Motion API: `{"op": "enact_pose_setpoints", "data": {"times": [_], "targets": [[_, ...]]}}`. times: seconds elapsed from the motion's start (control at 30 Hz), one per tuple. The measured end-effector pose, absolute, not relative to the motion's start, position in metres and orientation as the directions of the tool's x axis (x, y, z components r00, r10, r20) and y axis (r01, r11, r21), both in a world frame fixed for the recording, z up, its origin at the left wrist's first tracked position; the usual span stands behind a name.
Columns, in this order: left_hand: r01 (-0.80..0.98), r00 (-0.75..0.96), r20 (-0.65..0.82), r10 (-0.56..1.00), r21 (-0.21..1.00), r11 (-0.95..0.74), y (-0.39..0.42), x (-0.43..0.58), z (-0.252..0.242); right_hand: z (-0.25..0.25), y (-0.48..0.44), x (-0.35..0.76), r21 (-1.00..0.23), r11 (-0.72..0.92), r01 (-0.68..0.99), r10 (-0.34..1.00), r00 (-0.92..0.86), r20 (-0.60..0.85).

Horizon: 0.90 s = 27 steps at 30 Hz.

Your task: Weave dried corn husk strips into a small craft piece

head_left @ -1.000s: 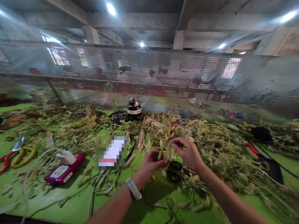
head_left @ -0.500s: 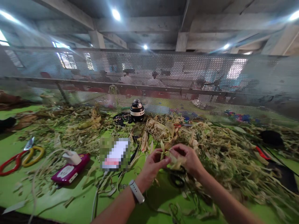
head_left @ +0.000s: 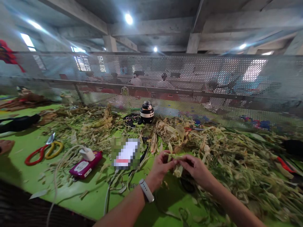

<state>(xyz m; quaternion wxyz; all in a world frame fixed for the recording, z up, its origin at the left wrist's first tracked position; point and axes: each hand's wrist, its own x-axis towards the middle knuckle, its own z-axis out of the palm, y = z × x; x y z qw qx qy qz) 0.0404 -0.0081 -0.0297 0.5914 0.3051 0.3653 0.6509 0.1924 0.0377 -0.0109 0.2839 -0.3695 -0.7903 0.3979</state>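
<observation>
My left hand [head_left: 161,167], with a white band [head_left: 146,190] on the wrist, pinches a small bundle of pale green husk strips [head_left: 170,154]. Close beside it on the right, my right hand [head_left: 194,167] has its fingertips pressed together on the same bundle. The hands nearly touch, and a pale leafy end [head_left: 178,170] hangs between them. Black-handled scissors [head_left: 187,184] lie on the green table [head_left: 78,201] beneath my right hand, partly hidden by it.
A phone [head_left: 126,153], a purple power bank [head_left: 82,168] with cable and red-yellow scissors [head_left: 44,151] lie left. Dried husks [head_left: 246,160] cover the right. A black jar [head_left: 147,113] stands before a perforated screen [head_left: 170,72]. Another person's hand [head_left: 6,146] shows far left.
The view has turned left, so things appear further right. My right hand's fingertips have closed in beside my left hand on the bundle. Another person's hand has come into view.
</observation>
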Motion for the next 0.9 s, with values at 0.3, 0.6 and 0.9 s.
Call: {"op": "enact_pose_setpoints", "data": {"times": [0.3,0.6,0.9], "targets": [[-0.479,-0.026,-0.062,0.998,0.877,0.042,-0.01,0.041,-0.03,-0.034,0.036,0.207,-0.946,0.235,0.224,0.821,-0.567,0.07],[-0.438,0.074,-0.065,0.995,0.894,0.09,-0.01,0.042,-0.035,-0.035,0.028,0.212,-0.95,0.218,0.224,0.85,-0.522,0.072],[-0.416,0.032,-0.047,0.998,0.908,0.056,-0.01,0.04,-0.033,-0.033,0.026,0.212,-0.95,0.232,0.21,0.818,-0.57,0.074]]}}
